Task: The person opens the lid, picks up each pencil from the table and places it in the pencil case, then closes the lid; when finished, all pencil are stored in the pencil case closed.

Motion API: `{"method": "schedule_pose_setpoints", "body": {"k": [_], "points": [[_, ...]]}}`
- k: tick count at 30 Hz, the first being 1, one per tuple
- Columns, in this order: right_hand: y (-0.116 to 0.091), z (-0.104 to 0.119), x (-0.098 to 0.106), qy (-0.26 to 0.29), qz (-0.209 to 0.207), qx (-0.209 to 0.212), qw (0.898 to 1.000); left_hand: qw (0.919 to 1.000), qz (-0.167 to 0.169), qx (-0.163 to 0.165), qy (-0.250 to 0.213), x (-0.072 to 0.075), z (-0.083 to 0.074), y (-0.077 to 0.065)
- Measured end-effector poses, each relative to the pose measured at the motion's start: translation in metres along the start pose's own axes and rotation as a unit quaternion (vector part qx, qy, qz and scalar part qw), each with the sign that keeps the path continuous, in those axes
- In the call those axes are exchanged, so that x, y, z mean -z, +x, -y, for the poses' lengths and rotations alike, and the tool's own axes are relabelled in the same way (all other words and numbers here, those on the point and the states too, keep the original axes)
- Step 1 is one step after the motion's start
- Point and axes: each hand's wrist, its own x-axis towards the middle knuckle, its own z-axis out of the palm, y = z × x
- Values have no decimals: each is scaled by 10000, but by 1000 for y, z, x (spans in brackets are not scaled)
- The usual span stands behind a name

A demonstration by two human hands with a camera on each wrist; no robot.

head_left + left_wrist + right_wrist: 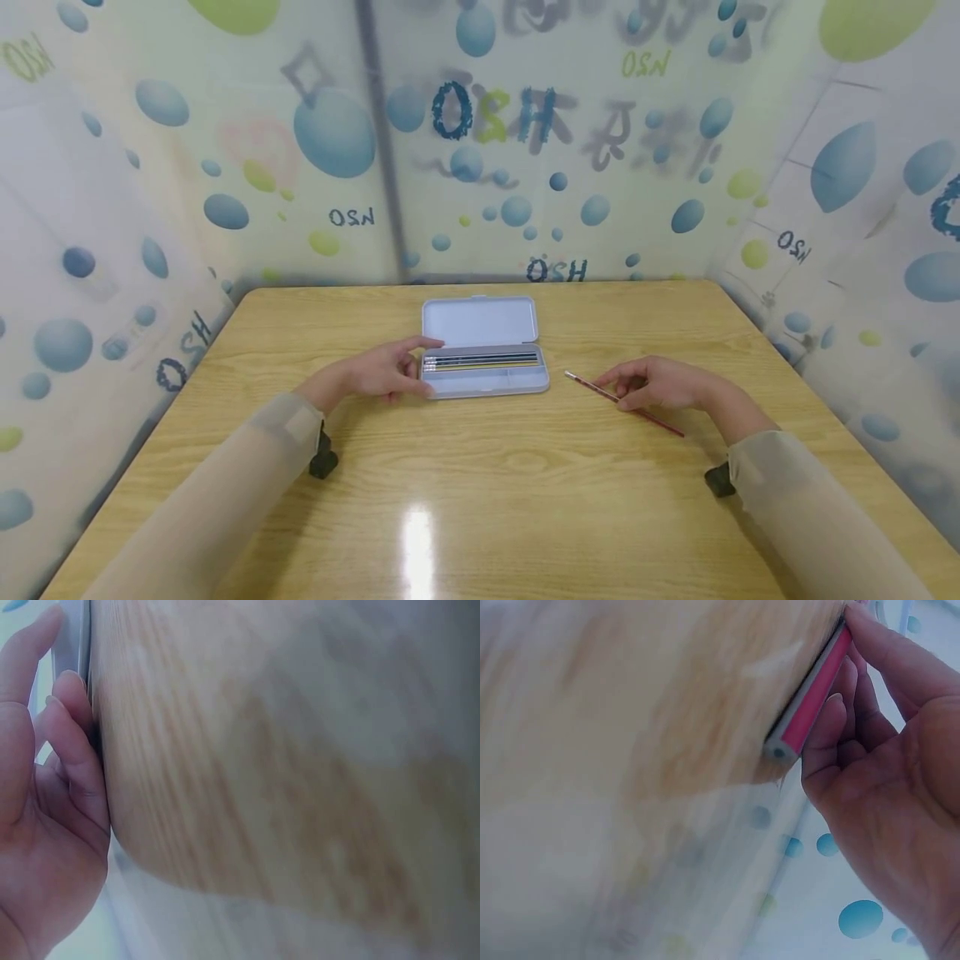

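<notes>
A light pencil case (489,385) lies with its lid up on the table; several dark pencils and a yellow one rest in its rear compartment. My left hand (381,369) holds the case's left end, thumb at the near corner and index finger by the hinge. In the left wrist view, the other fingers (75,742) curl beside the case's edge. To the right of the case, my right hand (663,383) pinches a red pencil (663,425) between thumb and fingers. Its eraser end points toward the case. The pencil's flat, unsharpened end (781,750) shows in the right wrist view.
The wooden table (495,475) stretches in front of both hands. Patterned sheets (465,217) with blue and green spots stand behind it and along both sides. A black wrist strap mount (324,458) hangs under the left wrist, another (720,480) under the right.
</notes>
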Motion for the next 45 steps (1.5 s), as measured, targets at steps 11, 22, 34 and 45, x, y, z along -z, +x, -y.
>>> {"method": "schedule_pose_setpoints", "body": {"k": [11, 22, 34, 45], "points": [[2, 1, 1, -306, -183, 81, 9993, 10000, 9, 69, 3, 1, 1, 1], [-2, 0, 2, -514, -528, 181, 9971, 9999, 18, 103, -43, -2, -2, 0], [14, 32, 17, -447, -1060, 757, 9905, 9999, -14, 78, -81, 2, 0, 0], [61, 71, 6, -661, -750, 777, 9920, 9999, 16, 81, -116, 2, 4, 1]]}}
